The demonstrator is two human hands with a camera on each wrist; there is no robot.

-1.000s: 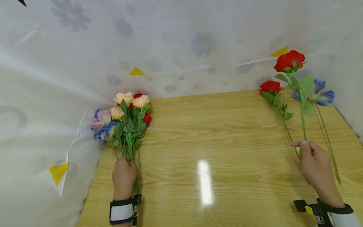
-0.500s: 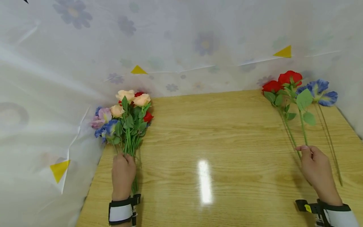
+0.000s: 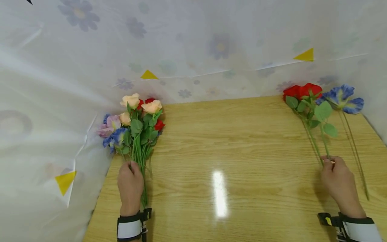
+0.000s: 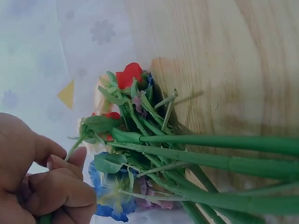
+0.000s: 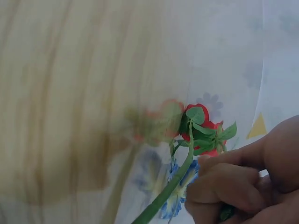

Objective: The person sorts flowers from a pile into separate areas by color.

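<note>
My left hand [image 3: 130, 188] pinches the stem of a peach rose [image 3: 130, 101] over a bunch of artificial flowers at the table's left. In the left wrist view, that thin green stem [image 4: 74, 148] runs out between thumb and fingers. Around it lie other peach roses, red roses [image 3: 159, 125], a pink-purple flower [image 3: 109, 126] and blue flowers [image 3: 116, 138]. On the right side my right hand [image 3: 341, 186] pinches the stem of a red rose [image 3: 311, 90]. A second red rose [image 3: 291, 92] lies against it, and a blue iris-like flower [image 3: 341, 99] lies just right of them.
The wooden table [image 3: 226, 141] spreads between the two groups of flowers. Behind it and to the left hangs a pale flower-printed sheet [image 3: 193, 43] with yellow triangles [image 3: 149, 75]. A bright light reflection marks the tabletop.
My right hand has lowered its red rose from above the table to beside the other red rose. On the left, my hand has shifted its grasp, and one peach rose has risen slightly.
</note>
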